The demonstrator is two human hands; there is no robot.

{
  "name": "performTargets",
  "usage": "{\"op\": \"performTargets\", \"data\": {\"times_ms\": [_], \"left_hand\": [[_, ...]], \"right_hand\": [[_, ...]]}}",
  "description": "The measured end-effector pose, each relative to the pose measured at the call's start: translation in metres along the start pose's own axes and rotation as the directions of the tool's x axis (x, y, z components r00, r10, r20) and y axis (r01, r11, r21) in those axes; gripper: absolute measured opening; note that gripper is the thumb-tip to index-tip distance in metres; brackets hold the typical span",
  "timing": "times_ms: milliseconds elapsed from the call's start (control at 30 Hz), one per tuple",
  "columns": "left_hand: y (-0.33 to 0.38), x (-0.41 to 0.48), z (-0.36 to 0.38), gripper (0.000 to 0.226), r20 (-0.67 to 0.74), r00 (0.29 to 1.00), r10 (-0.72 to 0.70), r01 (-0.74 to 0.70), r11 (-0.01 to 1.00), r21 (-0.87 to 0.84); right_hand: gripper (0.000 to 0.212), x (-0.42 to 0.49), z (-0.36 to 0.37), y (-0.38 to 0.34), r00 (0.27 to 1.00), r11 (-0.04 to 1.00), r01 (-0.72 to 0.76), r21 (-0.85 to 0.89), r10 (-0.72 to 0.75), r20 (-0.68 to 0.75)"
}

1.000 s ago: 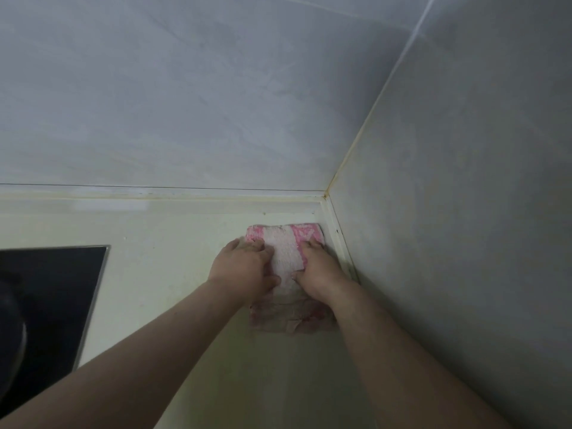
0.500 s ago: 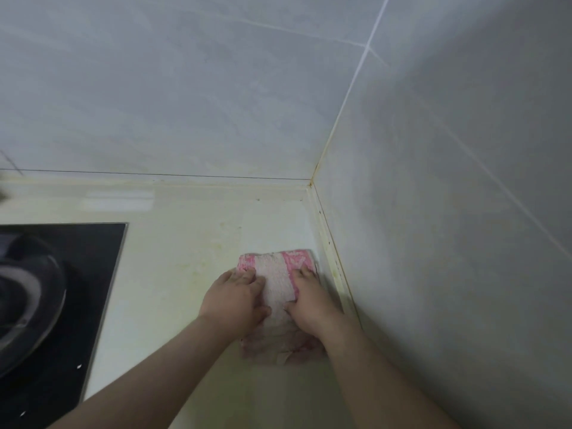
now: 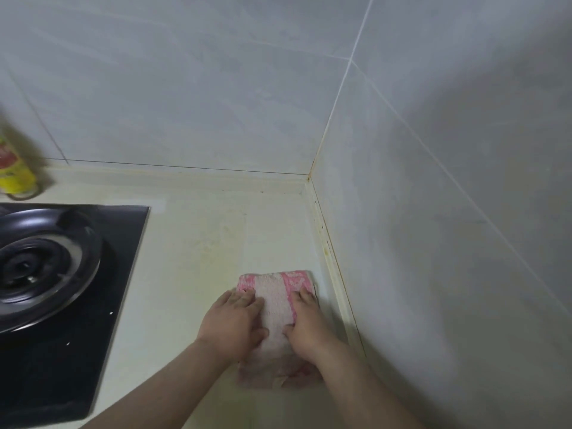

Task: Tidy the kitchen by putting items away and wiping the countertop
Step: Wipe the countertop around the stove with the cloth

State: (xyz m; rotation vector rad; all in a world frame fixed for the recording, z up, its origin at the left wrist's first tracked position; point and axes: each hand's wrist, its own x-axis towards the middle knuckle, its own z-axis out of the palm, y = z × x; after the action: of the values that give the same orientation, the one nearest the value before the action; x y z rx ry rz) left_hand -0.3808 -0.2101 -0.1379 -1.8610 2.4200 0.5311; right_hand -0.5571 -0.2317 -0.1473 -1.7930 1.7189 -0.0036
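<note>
A folded pink and white cloth (image 3: 275, 301) lies flat on the pale cream countertop (image 3: 198, 255), close to the right wall. My left hand (image 3: 233, 323) presses on its left half and my right hand (image 3: 305, 328) presses on its right half, fingers laid flat and pointing away from me. The near end of the cloth shows below my wrists; its middle strip shows between my hands.
A black glass hob (image 3: 93, 289) with a round burner (image 3: 40, 264) takes up the left. A yellow container (image 3: 14, 168) stands at the back left by the wall. Grey tiled walls (image 3: 433, 212) meet in a corner at the back right, with a stained seal along the counter's edge.
Both hands have drawn the cloth back toward me from the far corner along the right wall. More of the hob and the yellow container have come into view.
</note>
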Motion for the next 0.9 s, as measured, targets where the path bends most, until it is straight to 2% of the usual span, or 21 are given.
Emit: {"op": "performTargets", "data": {"times_ms": [100, 167, 300, 400, 500, 667, 900], "left_hand": [[0.005, -0.018, 0.005, 0.065, 0.040, 0.999, -0.018, 0.018, 1.000, 0.006], [0.002, -0.027, 0.020, 0.061, 0.014, 1.000, -0.004, 0.004, 1.000, 0.001], [0.000, -0.049, 0.025, 0.054, 0.036, 0.996, 0.087, -0.084, 0.993, -0.087], [0.007, -0.057, 0.015, 0.068, 0.045, 0.995, 0.085, -0.084, 0.996, -0.024], [0.011, -0.056, 0.010, 0.082, 0.049, 0.995, 0.089, -0.085, 0.993, -0.083], [0.010, -0.048, 0.013, 0.086, 0.110, 0.984, 0.141, -0.127, 0.984, -0.123], [0.014, -0.027, 0.009, 0.083, 0.160, 0.974, 0.162, -0.177, 0.981, 0.083]], "right_hand": [[0.077, -0.020, 0.005, 0.002, 0.999, 1.000, 0.023, 0.009, -0.023, -0.022], [0.073, -0.034, 0.010, 0.004, 0.997, 0.998, 0.054, 0.016, -0.053, -0.056], [0.062, -0.059, 0.018, 0.009, 0.980, 0.987, 0.154, -0.033, -0.157, -0.122], [0.057, -0.064, 0.016, 0.012, 0.959, 0.970, 0.225, -0.095, -0.238, -0.153], [0.062, -0.062, 0.013, 0.013, 0.952, 0.954, 0.278, -0.115, -0.290, -0.098], [0.076, -0.054, 0.012, 0.013, 0.974, 0.973, 0.226, -0.050, -0.225, 0.013], [0.081, -0.035, 0.007, 0.012, 0.980, 0.978, 0.198, -0.061, -0.196, 0.048]]}}
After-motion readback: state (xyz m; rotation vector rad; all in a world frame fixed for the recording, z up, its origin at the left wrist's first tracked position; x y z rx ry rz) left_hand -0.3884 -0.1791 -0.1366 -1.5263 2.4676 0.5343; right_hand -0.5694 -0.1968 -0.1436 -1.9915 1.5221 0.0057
